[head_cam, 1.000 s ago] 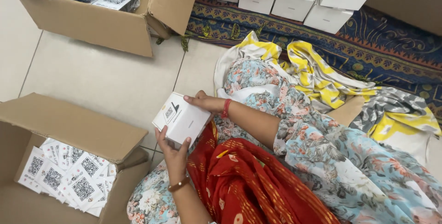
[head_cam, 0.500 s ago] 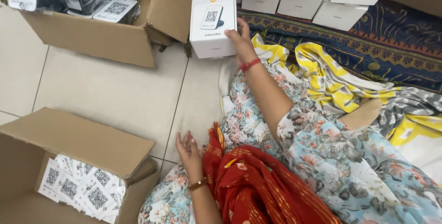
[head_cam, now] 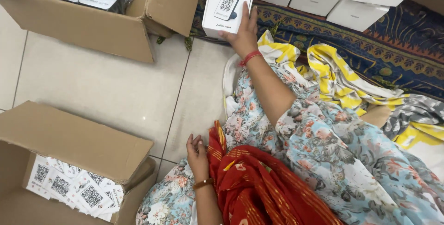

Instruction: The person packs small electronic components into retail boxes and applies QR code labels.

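One white box [head_cam: 229, 5] gripped by right hand [head_cam: 240, 33] at full reach; a slip could topple it. Left hand [head_cam: 196, 153] open, empty, on lap.

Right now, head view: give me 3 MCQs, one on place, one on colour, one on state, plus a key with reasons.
1. Where is the white box under the right hand?
A. In the lower-left carton
B. At the edge of the patterned rug, beside the row of white boxes
C. On the person's lap

2. What colour is the band on the right wrist?
A. Red
B. Green
C. Black

3. What is the left hand doing?
A. Gripping a box
B. Lifting a carton flap
C. Holding nothing, resting by the red cloth

Key: B, the box stands upright at the rug edge; A, a red band shows at the wrist; C, its fingers are empty.
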